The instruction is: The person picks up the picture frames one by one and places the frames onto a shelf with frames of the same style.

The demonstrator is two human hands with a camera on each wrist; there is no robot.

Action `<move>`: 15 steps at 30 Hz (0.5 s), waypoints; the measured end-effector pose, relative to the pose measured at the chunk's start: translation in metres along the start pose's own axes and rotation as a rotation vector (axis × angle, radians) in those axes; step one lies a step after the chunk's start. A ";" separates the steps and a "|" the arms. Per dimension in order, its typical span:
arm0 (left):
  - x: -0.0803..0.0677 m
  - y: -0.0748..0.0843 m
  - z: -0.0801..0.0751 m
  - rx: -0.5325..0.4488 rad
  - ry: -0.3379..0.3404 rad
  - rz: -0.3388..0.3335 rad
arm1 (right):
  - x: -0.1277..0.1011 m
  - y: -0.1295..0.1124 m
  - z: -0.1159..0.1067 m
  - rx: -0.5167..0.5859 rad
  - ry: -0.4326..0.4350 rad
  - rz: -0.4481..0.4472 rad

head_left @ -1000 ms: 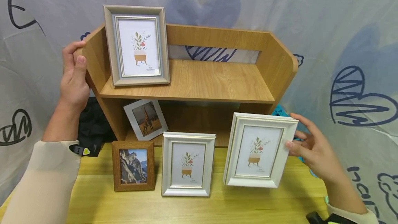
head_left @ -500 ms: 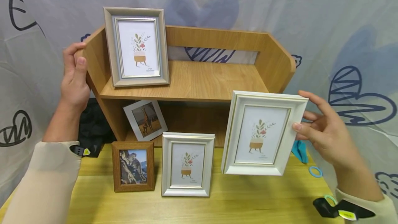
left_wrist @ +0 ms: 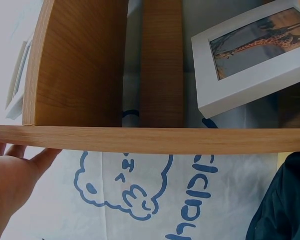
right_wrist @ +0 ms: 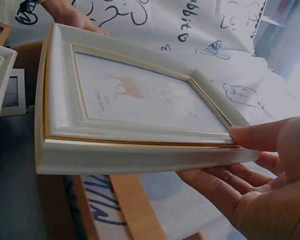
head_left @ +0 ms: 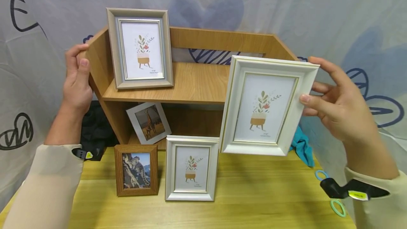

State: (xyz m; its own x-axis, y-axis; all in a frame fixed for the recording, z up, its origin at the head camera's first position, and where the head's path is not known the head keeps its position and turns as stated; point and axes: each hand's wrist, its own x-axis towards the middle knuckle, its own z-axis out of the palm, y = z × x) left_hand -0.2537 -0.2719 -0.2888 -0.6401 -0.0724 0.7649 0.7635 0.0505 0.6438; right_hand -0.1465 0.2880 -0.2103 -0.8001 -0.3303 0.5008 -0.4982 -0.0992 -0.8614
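- Rising since 1 second ago, the white frame is now hanging in the air before the shelf, well above the table.
- Right hand is pinching the frame's right edge, thumb in front, fingers behind.
- 2 frames are standing on the table, a small white one and a brown one.
- Left hand is gripping the shelf's left side panel.
- A grey frame is standing on the top board.

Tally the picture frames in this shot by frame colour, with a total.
White frames: 3: held frame, table frame, giraffe frame
Grey frames: 1: shelf frame
Brown wooden frames: 1: snow leopard frame
Total: 5
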 end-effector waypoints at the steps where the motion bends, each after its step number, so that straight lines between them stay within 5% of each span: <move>1: 0.000 0.000 0.000 0.001 0.000 -0.002 | 0.005 -0.002 0.000 -0.001 -0.004 -0.002; 15: 0.000 0.003 0.001 0.031 -0.012 -0.008 | 0.072 -0.005 0.025 0.057 0.072 0.010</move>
State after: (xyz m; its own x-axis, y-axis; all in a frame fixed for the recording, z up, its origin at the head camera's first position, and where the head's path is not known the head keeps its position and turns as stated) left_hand -0.2511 -0.2710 -0.2868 -0.6474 -0.0613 0.7597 0.7554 0.0807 0.6503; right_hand -0.1930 0.2410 -0.1717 -0.8281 -0.2629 0.4952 -0.4720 -0.1498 -0.8688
